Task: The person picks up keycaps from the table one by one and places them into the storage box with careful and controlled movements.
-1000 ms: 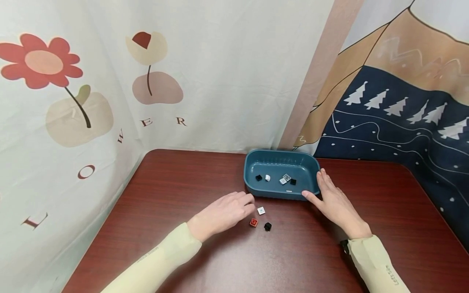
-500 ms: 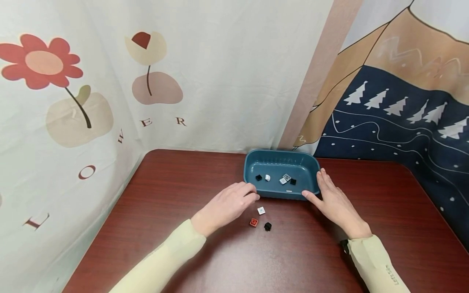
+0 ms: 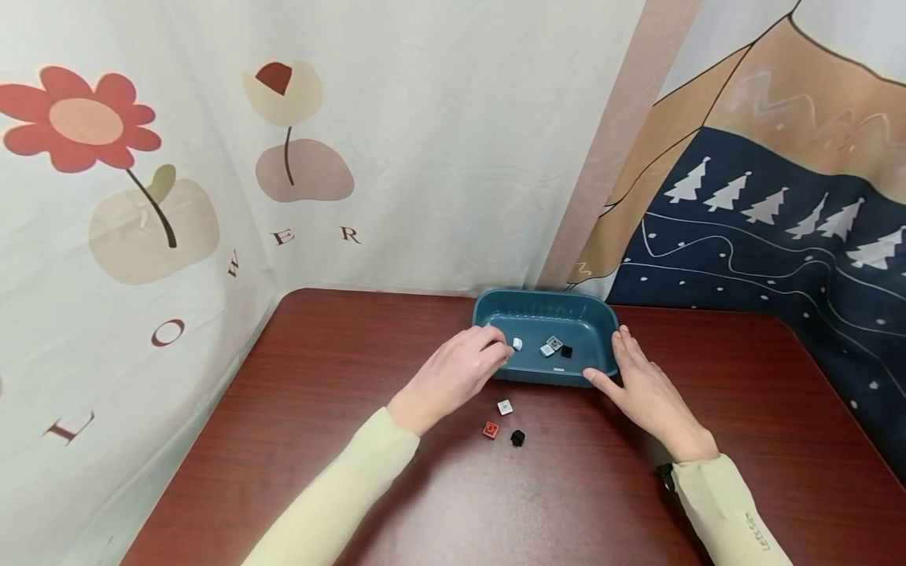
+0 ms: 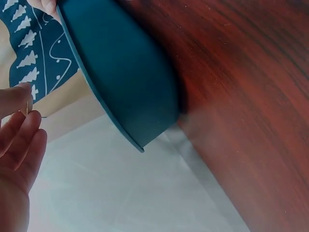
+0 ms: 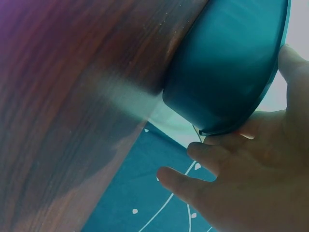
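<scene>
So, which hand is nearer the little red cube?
Left: the left hand reaches over the tray, just beyond the red cube; the right hand rests on the tray's right end, farther away.

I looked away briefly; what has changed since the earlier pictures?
The left hand moved forward and right, to over the left end of the blue tray, now hiding one dark piece inside. Whether it holds anything is unclear. The right hand, tray, and the white piece, red piece and black piece on the table stayed put.
</scene>
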A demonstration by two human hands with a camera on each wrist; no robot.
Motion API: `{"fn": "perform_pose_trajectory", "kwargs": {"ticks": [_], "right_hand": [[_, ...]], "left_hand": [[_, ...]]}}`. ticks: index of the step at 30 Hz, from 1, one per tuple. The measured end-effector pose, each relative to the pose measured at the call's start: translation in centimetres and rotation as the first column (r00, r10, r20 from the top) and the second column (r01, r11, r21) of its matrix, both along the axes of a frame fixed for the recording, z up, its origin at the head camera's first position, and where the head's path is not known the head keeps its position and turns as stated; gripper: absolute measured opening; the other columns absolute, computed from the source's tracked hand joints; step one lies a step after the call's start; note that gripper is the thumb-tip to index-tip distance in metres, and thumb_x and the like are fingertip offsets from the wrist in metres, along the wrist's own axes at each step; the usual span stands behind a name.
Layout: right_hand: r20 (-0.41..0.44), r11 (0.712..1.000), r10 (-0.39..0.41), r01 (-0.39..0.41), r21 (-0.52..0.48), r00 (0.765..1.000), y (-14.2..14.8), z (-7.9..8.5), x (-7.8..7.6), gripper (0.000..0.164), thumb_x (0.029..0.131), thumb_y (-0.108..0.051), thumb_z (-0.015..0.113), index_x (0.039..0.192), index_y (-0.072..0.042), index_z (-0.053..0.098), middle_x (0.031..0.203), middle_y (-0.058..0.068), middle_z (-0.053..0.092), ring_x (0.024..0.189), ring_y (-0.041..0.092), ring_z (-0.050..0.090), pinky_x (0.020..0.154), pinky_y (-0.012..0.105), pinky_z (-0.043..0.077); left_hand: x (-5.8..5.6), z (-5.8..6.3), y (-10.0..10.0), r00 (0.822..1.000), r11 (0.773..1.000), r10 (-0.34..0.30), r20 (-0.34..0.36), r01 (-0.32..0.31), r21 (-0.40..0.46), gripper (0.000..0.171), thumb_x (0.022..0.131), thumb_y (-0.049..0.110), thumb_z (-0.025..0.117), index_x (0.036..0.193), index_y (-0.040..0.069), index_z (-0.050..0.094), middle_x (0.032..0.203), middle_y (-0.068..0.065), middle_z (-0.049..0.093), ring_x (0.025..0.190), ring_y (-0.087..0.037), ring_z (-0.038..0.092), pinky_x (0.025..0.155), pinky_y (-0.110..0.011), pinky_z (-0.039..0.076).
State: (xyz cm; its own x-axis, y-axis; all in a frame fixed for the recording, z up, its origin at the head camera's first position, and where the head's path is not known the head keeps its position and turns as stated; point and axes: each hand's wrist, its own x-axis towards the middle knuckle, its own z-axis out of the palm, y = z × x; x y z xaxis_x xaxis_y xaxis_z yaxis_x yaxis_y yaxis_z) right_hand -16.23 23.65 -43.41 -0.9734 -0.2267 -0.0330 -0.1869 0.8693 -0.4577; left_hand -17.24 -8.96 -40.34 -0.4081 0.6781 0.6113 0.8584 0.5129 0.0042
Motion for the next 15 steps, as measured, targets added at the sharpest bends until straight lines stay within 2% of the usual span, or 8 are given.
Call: {"fn": "perform_pose_trajectory", "kwargs": {"ticks": [9,15], "right_hand": [[0.004,1.0,0.0,0.0,0.001,1.0,0.0,-0.1,-0.1,0.104,0.1,-0.067,0.05,0.162,0.008,0.014,0.17,0.027,0.007,0.154,0.049,0.015,0.114,0.073,0.021],[0.0,1.0,0.003,-0.003,-0.001,1.0,0.1,-0.2,-0.1,0.104,0.101,-0.067,0.05,0.161,0.009,0.014,0.17,0.027,0.005,0.154,0.049,0.014,0.113,0.074,0.021]], "left_hand": [[-1.4,-0.8,0.6,0.99,0.998,0.068,0.126,-0.069,0.004,0.013,0.093,0.009,0.079,0.105,0.009,0.074,0.101,-0.002,0.062,0.089,-0.014,0.059,0.081,-0.023,0.051],[-2.3,-1.6,1.1,0.97,0.994,0.095,0.223,-0.105,0.032,0.014,0.091,0.006,0.08,0.104,0.008,0.075,0.101,-0.002,0.063,0.086,-0.012,0.06,0.077,-0.023,0.052]]}}
